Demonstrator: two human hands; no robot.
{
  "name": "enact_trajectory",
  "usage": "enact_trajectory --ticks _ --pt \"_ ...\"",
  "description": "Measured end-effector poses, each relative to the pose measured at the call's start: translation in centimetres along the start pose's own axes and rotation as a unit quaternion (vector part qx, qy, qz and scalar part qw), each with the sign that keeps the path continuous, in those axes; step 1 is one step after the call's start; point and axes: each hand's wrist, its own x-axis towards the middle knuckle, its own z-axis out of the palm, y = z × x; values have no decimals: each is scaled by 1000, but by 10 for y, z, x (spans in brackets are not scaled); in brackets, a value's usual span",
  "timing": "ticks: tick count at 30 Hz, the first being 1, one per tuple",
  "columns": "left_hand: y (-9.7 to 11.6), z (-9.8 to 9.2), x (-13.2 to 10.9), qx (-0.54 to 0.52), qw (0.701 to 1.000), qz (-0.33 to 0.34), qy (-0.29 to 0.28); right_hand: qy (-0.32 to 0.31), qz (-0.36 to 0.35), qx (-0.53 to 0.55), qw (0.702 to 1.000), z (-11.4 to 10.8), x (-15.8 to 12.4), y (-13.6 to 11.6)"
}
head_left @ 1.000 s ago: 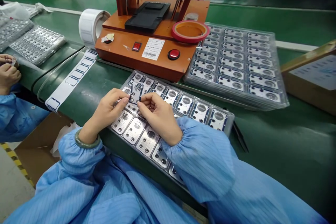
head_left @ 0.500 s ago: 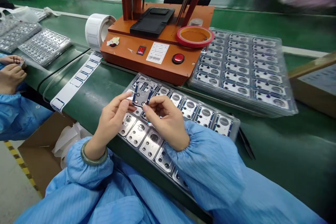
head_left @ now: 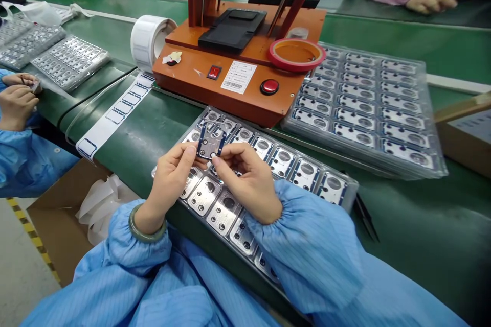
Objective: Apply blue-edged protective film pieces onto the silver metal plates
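Blue-rimmed metal plate [head_left: 209, 141] pinched between left hand [head_left: 168, 186] and right hand [head_left: 247, 182].

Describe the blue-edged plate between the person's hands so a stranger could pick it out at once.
In front of the orange machine lies a tray of metal plates. Over it, the left hand and right hand pinch one blue-edged plate. It alone is held up clear of the tray.

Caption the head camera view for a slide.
Left hand and right hand pinch a blue-edged metal plate above a clear plastic tray.
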Motion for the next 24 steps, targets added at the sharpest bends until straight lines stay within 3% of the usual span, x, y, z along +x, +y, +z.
enact_trajectory --ticks 5,16,24 --pt "1 2 0 12 1000 6 4 -5 8 -8 1000 0 -1 0" --pt "10 4 -8 136 986 91 37 -24 -3 -5 1000 0 -2 -2" --pt "7 6 -8 124 983 121 66 -35 -38 -20 998 1 -3 -4"
